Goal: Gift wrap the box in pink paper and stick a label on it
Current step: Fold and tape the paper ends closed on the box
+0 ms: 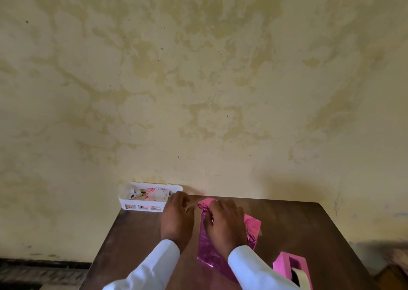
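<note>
Right hand: lies spread over the top of the box wrapped in shiny pink foil paper, fingers straight, tips at the crumpled far end. Likely pinning the gathered end flap down so it does not spring back.

Left hand: just beside the box's far left corner, on or just over the dark brown wooden table. Fingers curled inward toward the flap. Too blurred to tell whether they pinch anything. Probably readying a fold or a tape piece.

Box: mid-table, lengthwise away from the person. Loose pink foil trails off the near end, so that end looks unfinished.

Pink block-shaped tape dispenser with its cream tape roll: near right of the box, within easy reach of the pinning hand.

White slotted plastic basket: far left table corner, against the mottled yellow wall. Holds pink floral patterned cards, possibly the labels. Parked out of the way, since labelling comes last.

Judgement: wrapping partly done, no label seen on the box.
</note>
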Available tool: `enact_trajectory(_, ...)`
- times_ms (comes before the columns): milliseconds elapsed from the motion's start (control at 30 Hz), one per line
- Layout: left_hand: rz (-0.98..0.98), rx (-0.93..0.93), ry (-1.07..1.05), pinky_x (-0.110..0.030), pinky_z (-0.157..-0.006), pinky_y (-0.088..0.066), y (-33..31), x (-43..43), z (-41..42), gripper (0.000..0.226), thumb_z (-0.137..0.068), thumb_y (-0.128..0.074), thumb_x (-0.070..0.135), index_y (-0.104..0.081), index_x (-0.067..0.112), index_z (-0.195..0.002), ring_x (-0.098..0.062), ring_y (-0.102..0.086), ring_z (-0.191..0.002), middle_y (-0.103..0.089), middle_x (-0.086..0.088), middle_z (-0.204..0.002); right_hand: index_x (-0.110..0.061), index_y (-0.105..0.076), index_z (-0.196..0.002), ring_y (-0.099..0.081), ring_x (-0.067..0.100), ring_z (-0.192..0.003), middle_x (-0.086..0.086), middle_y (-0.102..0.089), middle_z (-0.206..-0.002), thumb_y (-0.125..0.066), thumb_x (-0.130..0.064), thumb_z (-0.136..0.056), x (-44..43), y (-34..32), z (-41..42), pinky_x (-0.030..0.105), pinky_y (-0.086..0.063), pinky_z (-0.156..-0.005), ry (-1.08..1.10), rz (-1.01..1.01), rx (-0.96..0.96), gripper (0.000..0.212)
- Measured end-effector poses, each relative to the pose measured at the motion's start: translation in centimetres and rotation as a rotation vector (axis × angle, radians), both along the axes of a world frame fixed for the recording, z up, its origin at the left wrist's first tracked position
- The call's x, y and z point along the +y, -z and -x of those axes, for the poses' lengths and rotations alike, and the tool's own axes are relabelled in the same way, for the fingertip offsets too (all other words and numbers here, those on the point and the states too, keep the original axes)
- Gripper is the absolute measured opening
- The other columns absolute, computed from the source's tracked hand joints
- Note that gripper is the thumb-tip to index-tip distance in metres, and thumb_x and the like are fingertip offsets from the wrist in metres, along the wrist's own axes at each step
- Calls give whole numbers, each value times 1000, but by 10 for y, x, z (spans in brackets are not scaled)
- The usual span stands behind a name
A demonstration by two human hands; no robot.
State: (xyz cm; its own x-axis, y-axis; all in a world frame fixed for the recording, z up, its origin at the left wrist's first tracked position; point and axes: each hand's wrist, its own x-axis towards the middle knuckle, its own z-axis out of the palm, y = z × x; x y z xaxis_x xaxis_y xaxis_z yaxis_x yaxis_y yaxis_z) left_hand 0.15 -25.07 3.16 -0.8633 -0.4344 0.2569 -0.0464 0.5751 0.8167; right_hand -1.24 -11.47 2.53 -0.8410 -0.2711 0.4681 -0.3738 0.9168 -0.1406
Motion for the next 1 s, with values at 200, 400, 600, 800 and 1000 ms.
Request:
enact_trajectory(200,-478,-133,-59,-34,-69,-60,-25,26,-13,21,-92,-66,24,-71,17,-72,-18,-70,-69,-70,2,-64,-23,-54,-65,-52,23,-62,-3,-57,-65,-65,-30,-74,-2,-1,-1,37,-44,-55,-16,-59,37,16)
enact_trajectory(400,-549,-210,-96,-23,-60,-52,-32,25,1,24,-84,-76,26,-73,14,-63,-16,-68,-64,-70,1,-58,-25,-42,-63,-48,22,-60,-3,-52,-61,-58,-30,-81,-3,-7,-7,37,-40,-55,-53,1,18,25)
enact_trajectory(600,-563,-317,-78,-28,-62,-58,-39,22,6,19,-76,-79,16,-72,9,-59,-20,-68,-59,-70,-5,-59,-29,-43,-67,-43,17,-65,-9,-45,-65,-52,-33,-84,-1,-9,-13,34,-38,-62,-100,108,-26,19)
enact_trajectory(800,-648,-323,-68,-32,-68,-59,-36,17,10,8,-77,-76,1,-70,7,-75,-24,-68,-71,-72,-10,-72,-30,-58,-79,-52,14,-82,-10,-59,-82,-46,-31,-84,3,-16,-10,33,-44,-80,-132,239,-185,12)
enact_trajectory(1000,-898,-344,12,-27,-61,-48,-23,10,6,8,-91,-62,0,-69,2,-94,-19,-57,-69,-69,-15,-81,-18,-71,-92,-48,15,-91,-6,-56,-91,-51,-11,-88,16,-22,6,28,-44,-81,-188,183,-300,22)
